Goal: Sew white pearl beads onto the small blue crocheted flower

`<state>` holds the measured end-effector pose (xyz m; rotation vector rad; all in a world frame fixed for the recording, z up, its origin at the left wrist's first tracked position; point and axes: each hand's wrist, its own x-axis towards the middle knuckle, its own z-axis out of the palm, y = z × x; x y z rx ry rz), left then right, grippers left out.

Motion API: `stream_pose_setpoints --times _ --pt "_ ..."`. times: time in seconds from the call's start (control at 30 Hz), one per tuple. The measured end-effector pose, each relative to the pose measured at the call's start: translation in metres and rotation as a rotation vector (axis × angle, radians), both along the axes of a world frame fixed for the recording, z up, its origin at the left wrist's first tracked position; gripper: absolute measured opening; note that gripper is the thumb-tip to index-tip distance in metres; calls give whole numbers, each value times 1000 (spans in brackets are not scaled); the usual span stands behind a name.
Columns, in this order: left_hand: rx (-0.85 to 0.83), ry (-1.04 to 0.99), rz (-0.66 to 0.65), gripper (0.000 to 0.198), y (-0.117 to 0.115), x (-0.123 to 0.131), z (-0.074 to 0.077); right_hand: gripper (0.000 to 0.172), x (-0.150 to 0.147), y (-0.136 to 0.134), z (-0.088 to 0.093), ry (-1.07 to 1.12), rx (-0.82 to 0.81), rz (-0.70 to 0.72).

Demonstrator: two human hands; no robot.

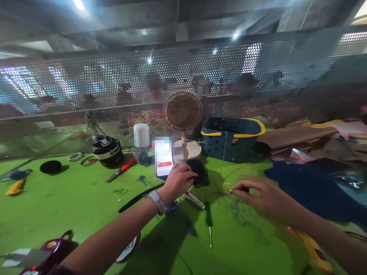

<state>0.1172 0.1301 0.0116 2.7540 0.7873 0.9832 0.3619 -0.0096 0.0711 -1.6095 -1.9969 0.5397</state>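
My left hand, with a white band on the wrist, reaches over the green table and closes its fingers on a black round object beside a propped phone. My right hand is blurred. Its fingertips are pinched together on something small and dark near thin thread lying on the table. A green-handled screwdriver lies between my arms.
A small tan fan, a blue basket with yellow rim, a white cylinder and a black round device stand along the perforated metal screen. Dark blue cloth and piled fabric lie at right. People sit beyond the screen.
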Motion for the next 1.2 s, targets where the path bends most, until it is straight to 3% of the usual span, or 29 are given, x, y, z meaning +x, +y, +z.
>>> stream_pose_setpoints --times 0.3,0.5,0.63,0.9,1.07,1.2 --pt "110 -70 -79 15 0 9 -8 30 4 1 -4 21 -1 -22" --pt "-37 -10 -180 7 -3 -3 -7 29 -1 11 -16 46 -70 9" --pt "-145 82 -154 4 -3 -11 -1 26 -11 16 -15 47 -73 43" --pt "-191 133 -159 18 -2 -6 0 25 -8 7 1 78 -39 -10" --pt "-166 149 -131 49 -2 -18 6 29 3 9 -10 84 -37 -37" --pt "-108 161 -84 42 0 -32 12 29 -4 18 -21 110 -95 13"
